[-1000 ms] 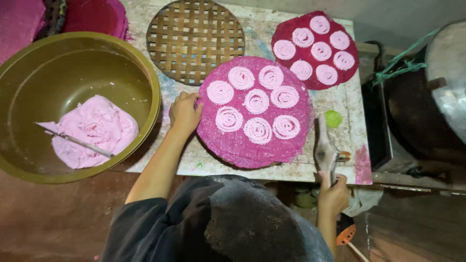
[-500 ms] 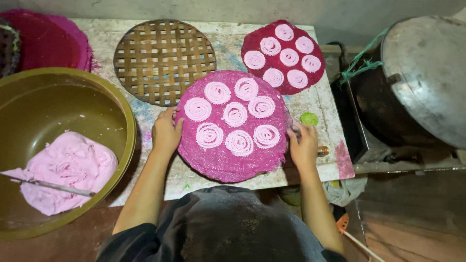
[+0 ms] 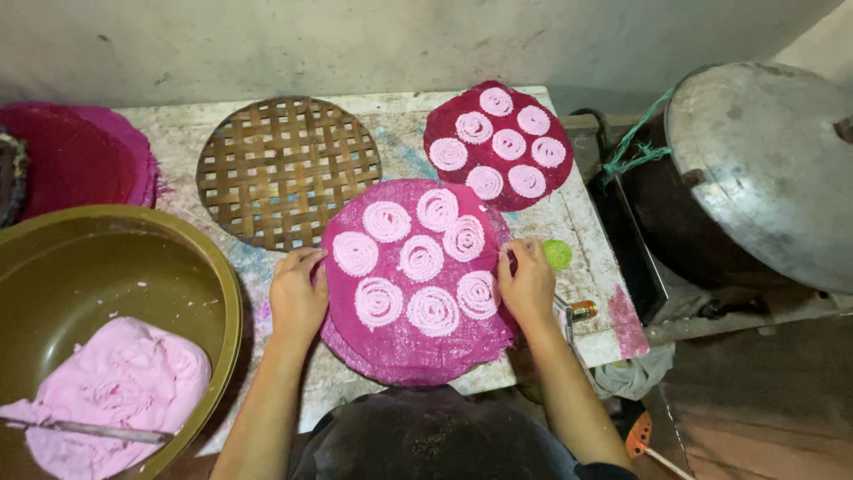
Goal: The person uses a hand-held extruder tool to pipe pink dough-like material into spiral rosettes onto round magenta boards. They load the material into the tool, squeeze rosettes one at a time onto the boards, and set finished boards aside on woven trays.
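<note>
On the worn white table (image 3: 586, 222), a round magenta mat (image 3: 418, 284) is lying at the front edge, carrying seven pink spiral coils (image 3: 421, 258). Left hand (image 3: 298, 298) is pressing flat on the mat's left rim with fingers loosely together; right hand (image 3: 526, 283) is gripping the mat's right rim, fingers curled over its edge. Behind the mat and to its right, a second darker red mat (image 3: 498, 147) is resting on the table, holding seven more pink coils. Behind the mat and to its left, a bare woven bamboo tray (image 3: 289, 173) is lying flat, its rim just touching the mat. Left of the mat, a large olive bowl (image 3: 133, 267) is containing a mound of pink dough (image 3: 115, 391) with a thin stick (image 3: 89, 429) lying across it. Right of the mat, a big metal pot lid (image 3: 764, 169) is covering a dark vessel. Far left of the mat, a stack of magenta mats (image 3: 80, 160) is sitting on the table.
</note>
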